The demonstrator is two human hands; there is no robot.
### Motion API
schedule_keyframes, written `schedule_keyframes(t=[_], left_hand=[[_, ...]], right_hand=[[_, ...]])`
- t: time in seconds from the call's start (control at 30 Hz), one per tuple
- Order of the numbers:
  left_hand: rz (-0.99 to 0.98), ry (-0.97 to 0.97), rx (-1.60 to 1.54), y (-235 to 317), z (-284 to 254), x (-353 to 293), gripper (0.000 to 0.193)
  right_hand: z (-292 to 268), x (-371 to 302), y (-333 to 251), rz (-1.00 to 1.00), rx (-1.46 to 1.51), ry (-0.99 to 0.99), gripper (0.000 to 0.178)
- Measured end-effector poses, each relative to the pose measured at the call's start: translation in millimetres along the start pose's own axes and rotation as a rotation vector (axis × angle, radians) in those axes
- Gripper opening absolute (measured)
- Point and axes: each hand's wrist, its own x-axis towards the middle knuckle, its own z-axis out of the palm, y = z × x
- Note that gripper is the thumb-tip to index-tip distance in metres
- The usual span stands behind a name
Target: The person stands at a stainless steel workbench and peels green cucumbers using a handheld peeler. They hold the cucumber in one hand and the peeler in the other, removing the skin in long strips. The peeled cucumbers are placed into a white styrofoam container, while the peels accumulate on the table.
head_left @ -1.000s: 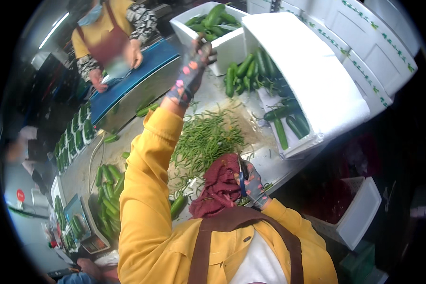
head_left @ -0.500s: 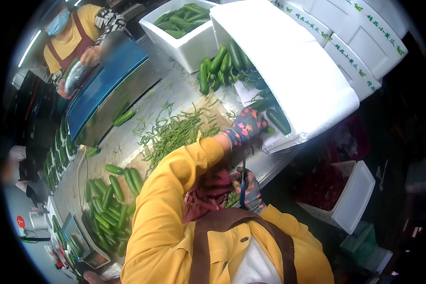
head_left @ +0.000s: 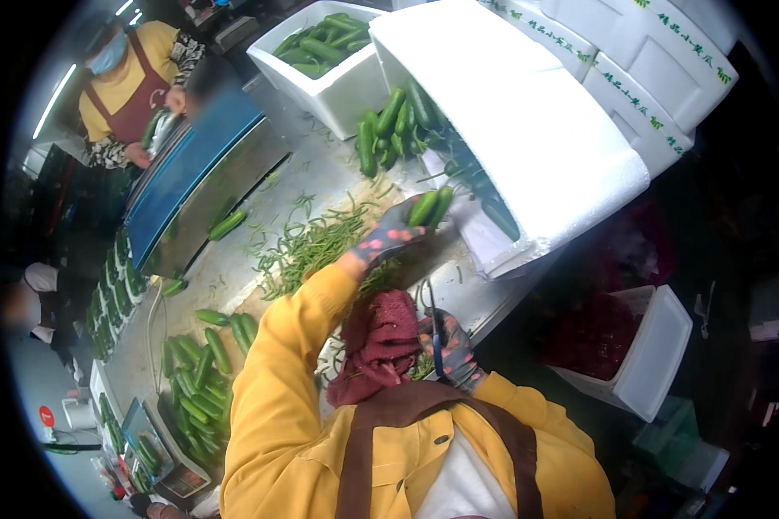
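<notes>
Back comes our left hand (head_left: 391, 235) in its grey, pink-spotted glove, away from the open mouth of the tipped white foam box (head_left: 536, 130) where it was half a second ago, and now we see a pair of slim, glossy green cucumbers (head_left: 430, 208) in its grasp! Over to what we can't make out: the near ends of the pair vanish into the glove, so we can't tell whether a third is tucked underneath. Deep inside the box it's all shadow, and the far co-worker (head_left: 147, 86) is partly blurred.

Down at the right hand (head_left: 460, 356), gloved to match, fingers are wrapped round dark-blue-handled scissors (head_left: 437, 346); the grip covers much of the handles, and we can't tell whether the thin dark blades are parted. They point up and away from us.

Look at those cucumbers: smooth, rounded at the tips, lighter along the upper sides, lying nearly side by side and slanting up to the right. They stick out past the left hand's fingers, above the metal bench (head_left: 307, 164), just outside the box mouth and beyond the scissors' blades. Below that hand we have thin green stalk trimmings (head_left: 320, 246), and between our two forearms, a crumpled maroon cloth (head_left: 385, 333).
</notes>
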Motion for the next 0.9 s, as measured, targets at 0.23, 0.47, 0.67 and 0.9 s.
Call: schedule_keyframes(t=[0.23,0.47,0.67,0.9], left_hand=[[-0.516,0.118,-0.424,92.6,-39.4,-99.6,0.041],[-0.421,0.326,-0.585,89.3,-30.9,-144.2,0.025],[-0.426,0.362,-0.603,39.7,-42.0,-177.1,0.027],[-0.557,0.307,-0.826,110.1,-98.4,-55.6,0.024]], right_hand=[[28.6,23.3,-18.2,0.002,-0.08,0.121,0.058],[9.5,30.0,10.7,-0.365,-1.265,-0.005,0.053],[43.8,20.0,-12.9,0.001,-0.677,-0.021,0.054],[-15.5,24.5,22.9,-0.138,-0.475,0.015,0.062]])
